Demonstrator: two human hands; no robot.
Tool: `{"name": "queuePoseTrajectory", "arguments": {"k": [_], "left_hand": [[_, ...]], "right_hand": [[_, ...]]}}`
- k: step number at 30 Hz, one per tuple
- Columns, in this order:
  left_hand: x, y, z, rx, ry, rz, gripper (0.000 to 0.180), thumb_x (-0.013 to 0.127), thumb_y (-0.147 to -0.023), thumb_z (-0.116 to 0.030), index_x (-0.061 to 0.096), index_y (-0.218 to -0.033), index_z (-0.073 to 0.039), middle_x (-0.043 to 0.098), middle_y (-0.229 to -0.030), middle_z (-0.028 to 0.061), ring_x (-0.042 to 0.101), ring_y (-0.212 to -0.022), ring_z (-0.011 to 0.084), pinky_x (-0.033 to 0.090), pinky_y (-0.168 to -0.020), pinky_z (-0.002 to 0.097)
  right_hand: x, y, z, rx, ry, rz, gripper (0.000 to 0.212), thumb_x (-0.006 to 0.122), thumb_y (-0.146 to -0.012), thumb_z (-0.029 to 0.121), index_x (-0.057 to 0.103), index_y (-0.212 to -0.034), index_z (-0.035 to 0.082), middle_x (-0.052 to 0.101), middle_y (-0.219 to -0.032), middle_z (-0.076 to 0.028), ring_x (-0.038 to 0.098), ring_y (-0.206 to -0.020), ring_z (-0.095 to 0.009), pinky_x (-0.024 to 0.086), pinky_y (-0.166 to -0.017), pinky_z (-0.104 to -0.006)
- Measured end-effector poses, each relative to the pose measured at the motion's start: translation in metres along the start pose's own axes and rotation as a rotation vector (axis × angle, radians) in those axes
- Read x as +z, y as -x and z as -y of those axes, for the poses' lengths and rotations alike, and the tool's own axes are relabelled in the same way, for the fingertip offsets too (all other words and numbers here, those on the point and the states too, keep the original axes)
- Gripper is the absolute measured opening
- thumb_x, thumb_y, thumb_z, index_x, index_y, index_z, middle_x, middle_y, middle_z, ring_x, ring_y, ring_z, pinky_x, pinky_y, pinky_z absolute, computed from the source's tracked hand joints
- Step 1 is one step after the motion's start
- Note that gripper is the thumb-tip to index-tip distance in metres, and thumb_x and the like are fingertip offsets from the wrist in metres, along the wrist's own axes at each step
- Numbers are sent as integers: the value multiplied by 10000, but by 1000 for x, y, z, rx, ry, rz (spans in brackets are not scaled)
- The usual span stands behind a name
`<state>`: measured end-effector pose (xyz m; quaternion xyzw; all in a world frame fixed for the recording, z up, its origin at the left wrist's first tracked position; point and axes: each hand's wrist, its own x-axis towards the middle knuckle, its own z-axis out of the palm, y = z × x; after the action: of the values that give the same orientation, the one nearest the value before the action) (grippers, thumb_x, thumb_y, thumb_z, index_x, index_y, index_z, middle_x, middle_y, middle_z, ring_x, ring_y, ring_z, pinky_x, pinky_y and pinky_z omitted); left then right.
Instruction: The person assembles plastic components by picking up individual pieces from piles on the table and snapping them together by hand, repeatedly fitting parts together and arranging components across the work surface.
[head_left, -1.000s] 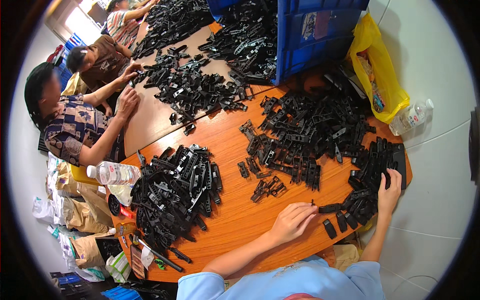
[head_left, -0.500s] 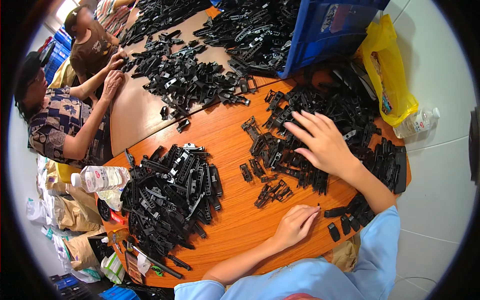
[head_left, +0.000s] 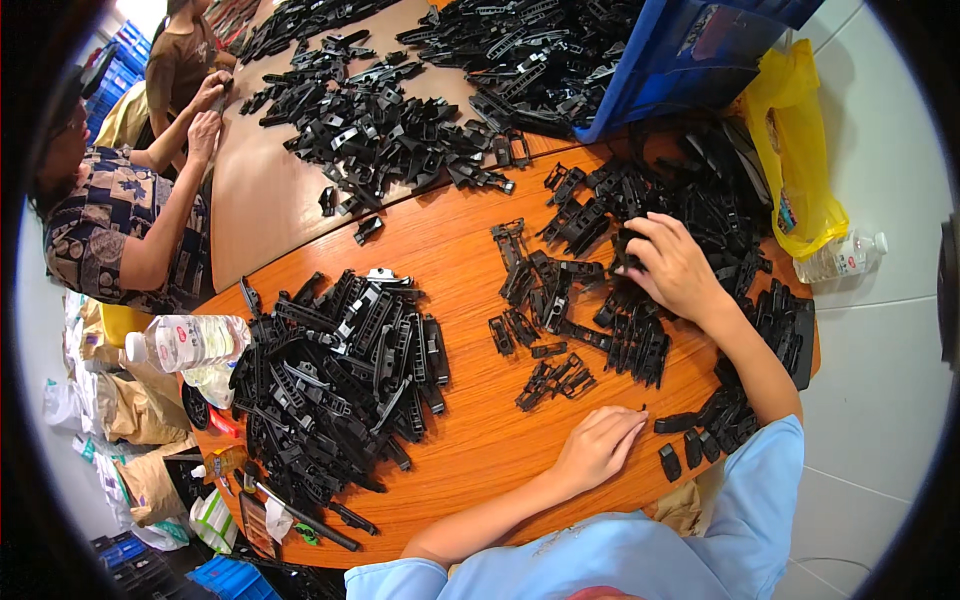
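My right hand (head_left: 675,268) is over the right-hand pile of black plastic parts (head_left: 720,190), thumb and fingers curled around a black plastic part (head_left: 627,250). That part's exact shape is mostly hidden by the fingers. Close to the table's near edge rests my left hand (head_left: 598,447), its fingers pressed together. A tiny dark tip (head_left: 643,407) pokes out at the fingertips, too small to name. Between the hands lie a few loose black frame-like parts (head_left: 555,380). Beside the left hand, short black blocks (head_left: 692,448) sit in a row.
A heap of long black parts (head_left: 340,390) covers the table's left side, by a clear water bottle (head_left: 190,342). More parts (head_left: 390,130) lie on the farther table. A blue crate (head_left: 700,60) and yellow bag (head_left: 790,150) stand far right. Two people sit far left; one person's hands (head_left: 208,120) work there.
My right hand has come down into the right-hand pile, and its spread fingers have curled around a black part. My left hand stays nearly in place. The whole view has shifted slightly.
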<state>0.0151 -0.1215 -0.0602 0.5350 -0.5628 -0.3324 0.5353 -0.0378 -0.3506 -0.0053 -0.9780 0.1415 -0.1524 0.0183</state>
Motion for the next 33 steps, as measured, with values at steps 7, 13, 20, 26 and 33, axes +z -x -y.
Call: {"name": "queuePoseTrajectory", "arguments": {"k": [7,13,20,26,33], "left_hand": [[3,1,2,-4,-6,13,184,606,-749,5,605,-933,10,622,-847,113,584,-818,255,470,-721,323],[3,0,5,11,-14,-13,194,603,-746,1,592,-939,18,601,-830,120,574,-802,263,468,-707,331],[4,-1,7,42,-5,-17,207,591,-746,1,578,-951,22,582,-825,128,560,-796,271,461,-699,337],[4,1,6,24,-33,-38,158,607,-744,6,600,-901,12,606,-804,113,579,-793,257,472,-696,328],[5,2,8,14,-7,-42,155,603,-745,2,598,-899,15,597,-789,117,573,-778,257,469,-685,334]], "right_hand": [[-1,6,-3,89,71,-85,284,662,-674,58,512,-913,26,517,-1092,-115,507,-985,-281,388,-896,-378],[-13,-7,47,13,-155,-2,428,644,-679,70,527,-1090,40,507,-1154,-107,497,-1032,-263,378,-896,-374],[25,-13,55,-146,-161,118,404,645,-682,103,538,-1068,53,540,-1084,-82,498,-1028,-232,380,-886,-360],[25,-14,52,-61,-333,62,323,677,-644,49,552,-941,33,562,-941,-80,532,-911,-258,406,-822,-364],[14,-26,74,346,-743,-72,312,716,-710,118,547,-943,-1,509,-754,-45,485,-595,-105,416,-535,-225]]}}
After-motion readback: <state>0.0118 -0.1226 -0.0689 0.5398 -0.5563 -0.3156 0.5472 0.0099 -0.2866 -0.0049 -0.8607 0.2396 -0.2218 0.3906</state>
